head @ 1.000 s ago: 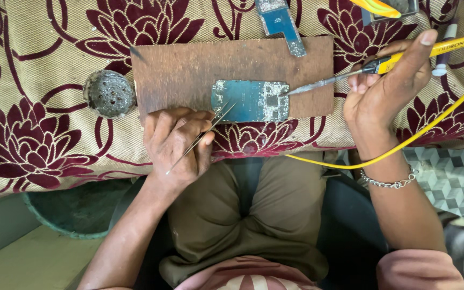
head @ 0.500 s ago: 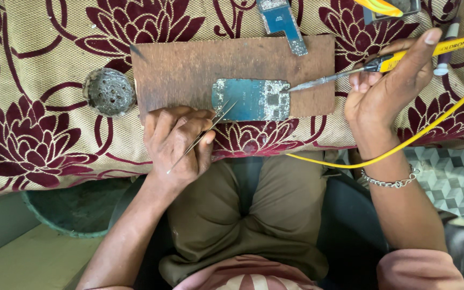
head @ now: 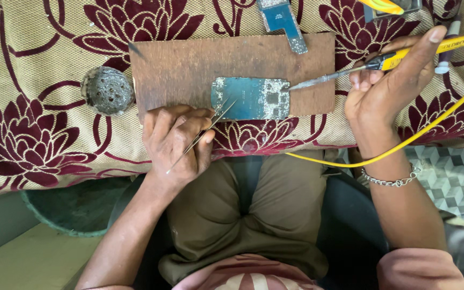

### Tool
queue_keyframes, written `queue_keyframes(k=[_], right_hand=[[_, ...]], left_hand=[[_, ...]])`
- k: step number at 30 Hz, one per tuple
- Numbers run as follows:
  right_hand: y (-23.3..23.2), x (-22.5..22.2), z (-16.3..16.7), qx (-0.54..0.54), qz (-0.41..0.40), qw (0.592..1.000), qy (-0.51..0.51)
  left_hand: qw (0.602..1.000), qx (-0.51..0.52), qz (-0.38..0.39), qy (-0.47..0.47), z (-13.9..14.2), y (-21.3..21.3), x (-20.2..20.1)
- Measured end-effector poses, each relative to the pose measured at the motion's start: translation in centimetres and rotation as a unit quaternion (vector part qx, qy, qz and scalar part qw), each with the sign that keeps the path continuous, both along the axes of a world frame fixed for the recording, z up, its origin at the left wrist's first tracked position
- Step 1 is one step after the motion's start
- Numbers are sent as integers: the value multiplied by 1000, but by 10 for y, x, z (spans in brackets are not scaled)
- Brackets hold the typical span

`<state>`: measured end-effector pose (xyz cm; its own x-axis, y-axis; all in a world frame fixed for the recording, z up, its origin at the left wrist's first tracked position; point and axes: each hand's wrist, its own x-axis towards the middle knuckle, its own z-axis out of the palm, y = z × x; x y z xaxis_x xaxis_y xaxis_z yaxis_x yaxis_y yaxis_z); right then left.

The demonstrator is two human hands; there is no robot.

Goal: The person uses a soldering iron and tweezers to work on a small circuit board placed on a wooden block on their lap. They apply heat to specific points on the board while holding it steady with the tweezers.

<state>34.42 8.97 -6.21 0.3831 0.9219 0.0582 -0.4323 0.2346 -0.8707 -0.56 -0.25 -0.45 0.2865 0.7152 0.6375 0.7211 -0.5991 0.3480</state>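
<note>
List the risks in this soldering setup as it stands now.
1. The soldering iron tip sits at the circuit board edge; a slip of the right hand might scorch nearby parts.
2. The yellow cord hangs over the lap and could snag.
3. Only the tweezers in the left hand steady the board, so it may shift.

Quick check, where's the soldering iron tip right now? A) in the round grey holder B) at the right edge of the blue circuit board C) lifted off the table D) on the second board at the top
B: the right hand holds the yellow soldering iron with its tip at the right edge of the blue circuit board on the brown wooden board.
</note>
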Motion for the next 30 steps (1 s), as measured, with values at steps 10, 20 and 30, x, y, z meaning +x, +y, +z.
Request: queue_keyframes(k=[10,20,30], right_hand=[[1,0,2,-9,-29,1000,2],[2,4,-2,-1,-18,1000,-7],[1,2,-1,1,-4,1000,0]], left_hand=[[1000,-3,-1,-5,0,0,-1],[1000,-9,-1,-6,-1,0,0],[1000,-3,5,-1,-1,0,-1]])
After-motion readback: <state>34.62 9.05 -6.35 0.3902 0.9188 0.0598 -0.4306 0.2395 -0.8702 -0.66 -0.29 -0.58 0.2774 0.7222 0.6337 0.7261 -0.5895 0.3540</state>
